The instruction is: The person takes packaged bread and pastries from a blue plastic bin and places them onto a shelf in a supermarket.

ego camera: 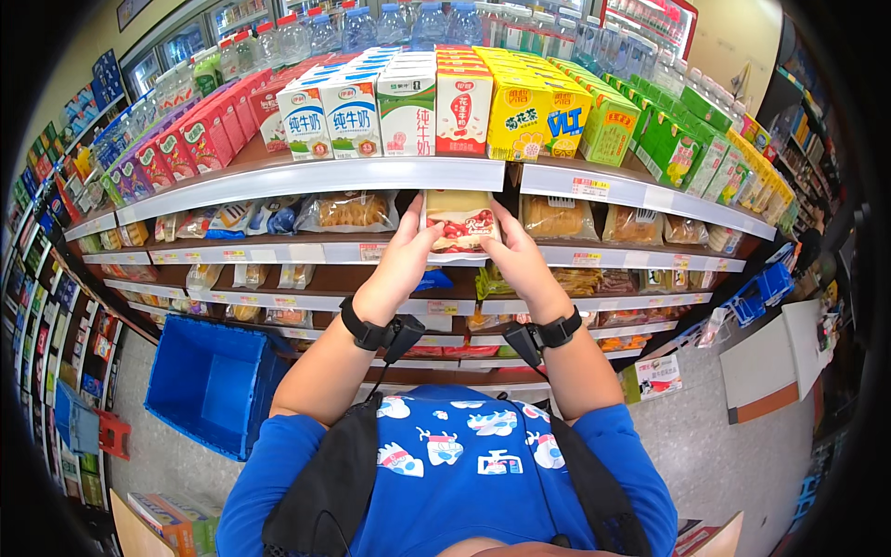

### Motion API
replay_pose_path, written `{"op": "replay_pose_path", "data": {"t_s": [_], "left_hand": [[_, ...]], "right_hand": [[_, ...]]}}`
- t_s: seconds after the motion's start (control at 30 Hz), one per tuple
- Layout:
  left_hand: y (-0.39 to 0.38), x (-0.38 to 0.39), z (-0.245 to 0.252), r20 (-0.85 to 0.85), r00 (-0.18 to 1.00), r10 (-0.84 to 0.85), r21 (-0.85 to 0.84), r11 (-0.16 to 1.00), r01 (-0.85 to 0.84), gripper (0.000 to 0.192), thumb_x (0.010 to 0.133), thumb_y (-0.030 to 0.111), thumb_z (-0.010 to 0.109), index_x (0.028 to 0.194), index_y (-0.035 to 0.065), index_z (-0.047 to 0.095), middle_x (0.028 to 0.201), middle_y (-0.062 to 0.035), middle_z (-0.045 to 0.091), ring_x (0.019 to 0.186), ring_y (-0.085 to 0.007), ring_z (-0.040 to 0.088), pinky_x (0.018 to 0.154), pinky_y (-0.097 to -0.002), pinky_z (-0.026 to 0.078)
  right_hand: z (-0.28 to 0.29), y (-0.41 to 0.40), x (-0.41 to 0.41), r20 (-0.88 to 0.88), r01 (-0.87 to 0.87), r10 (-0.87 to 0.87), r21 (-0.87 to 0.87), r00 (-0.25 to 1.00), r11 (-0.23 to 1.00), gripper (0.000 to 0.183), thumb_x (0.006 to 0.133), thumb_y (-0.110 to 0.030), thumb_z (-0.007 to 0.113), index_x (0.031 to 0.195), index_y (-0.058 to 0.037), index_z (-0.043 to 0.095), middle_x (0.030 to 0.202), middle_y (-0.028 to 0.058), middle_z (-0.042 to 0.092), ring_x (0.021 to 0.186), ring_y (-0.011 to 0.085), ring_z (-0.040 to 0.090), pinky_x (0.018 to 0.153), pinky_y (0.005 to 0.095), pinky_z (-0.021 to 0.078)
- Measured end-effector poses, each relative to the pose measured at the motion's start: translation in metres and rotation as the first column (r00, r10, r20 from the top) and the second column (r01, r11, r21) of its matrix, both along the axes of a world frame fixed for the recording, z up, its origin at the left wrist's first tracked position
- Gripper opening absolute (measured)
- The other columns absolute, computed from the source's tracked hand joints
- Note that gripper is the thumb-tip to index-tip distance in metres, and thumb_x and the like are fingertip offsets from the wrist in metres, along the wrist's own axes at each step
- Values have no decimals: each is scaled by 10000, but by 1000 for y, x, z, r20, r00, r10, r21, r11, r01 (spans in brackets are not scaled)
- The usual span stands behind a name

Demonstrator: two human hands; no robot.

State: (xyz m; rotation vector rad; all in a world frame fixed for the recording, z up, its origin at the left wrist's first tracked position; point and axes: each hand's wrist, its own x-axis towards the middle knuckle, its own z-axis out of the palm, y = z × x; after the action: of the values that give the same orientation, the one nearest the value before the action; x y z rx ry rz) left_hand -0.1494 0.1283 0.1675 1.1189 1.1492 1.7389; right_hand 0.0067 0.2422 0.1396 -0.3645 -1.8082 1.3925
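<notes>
Both hands hold one packaged red bean bread (459, 221) at the shelf's front edge, just under the top shelf. My left hand (411, 247) grips its left side and my right hand (516, 250) its right side, the thumbs lying over its printed front. To the left on the same shelf lies a bread in clear wrap (349, 210); to the right is another wrapped bread (557, 216). Above stand a red and white drink carton (463, 115) and yellow drink cartons (517, 118). What lies behind the held pack is hidden.
Lower shelves (515, 305) hold more packaged food. An empty blue plastic crate (209, 383) stands on the floor at the left, with a red stool (113, 433) beyond it. Blue baskets (762, 289) and a white-topped table (759, 362) are at the right. Bottles (431, 28) line the top.
</notes>
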Motion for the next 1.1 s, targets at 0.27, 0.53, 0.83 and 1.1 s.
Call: {"op": "replay_pose_path", "data": {"t_s": [0.27, 0.53, 0.83, 1.1], "left_hand": [[-18, 10, -9, 6, 1000, -5, 11, 1000, 5, 667, 953, 96, 488, 1488, -39, 115, 1434, -153, 380, 1290, -182, 404, 1062, -293, 332], [-40, 17, -21, -9, 999, -45, -14, 999, 45, 658, 953, 118, 470, 1491, -38, 125, 1526, -174, 238, 1391, -209, 265, 1121, -301, 227], [-58, 7, -37, -23, 996, -81, -6, 997, 81, 639, 952, 117, 461, 1489, -31, 148, 1537, -170, 223, 1426, -222, 202, 1143, -320, 171], [-89, -8, -44, 61, 984, -168, 50, 985, 166, 641, 945, 54, 446, 1498, -7, 127, 1551, -147, 190, 1425, -212, 199, 1145, -325, 178]], "right_hand": [[-8, -27, 10, -157, -119, 79, -264, 984, 957, 656, 914, 3, 504, 1468, 66, 158, 1436, 159, 393, 1286, 183, 421, 1064, 305, 338], [-31, -51, 19, -204, -131, 66, -326, 977, 936, 614, 937, 7, 486, 1463, 56, 174, 1407, 171, 421, 1260, 193, 456, 1048, 314, 364], [-33, -78, 29, -224, -138, 54, -380, 973, 914, 572, 941, 18, 444, 1465, -38, 222, 1324, 189, 497, 1198, 198, 514, 1006, 333, 422], [-29, -125, 11, -281, -56, -65, -401, 958, 914, 586, 932, 27, 421, 1467, -36, 191, 1363, 201, 464, 1235, 226, 488, 1032, 356, 397]]}}
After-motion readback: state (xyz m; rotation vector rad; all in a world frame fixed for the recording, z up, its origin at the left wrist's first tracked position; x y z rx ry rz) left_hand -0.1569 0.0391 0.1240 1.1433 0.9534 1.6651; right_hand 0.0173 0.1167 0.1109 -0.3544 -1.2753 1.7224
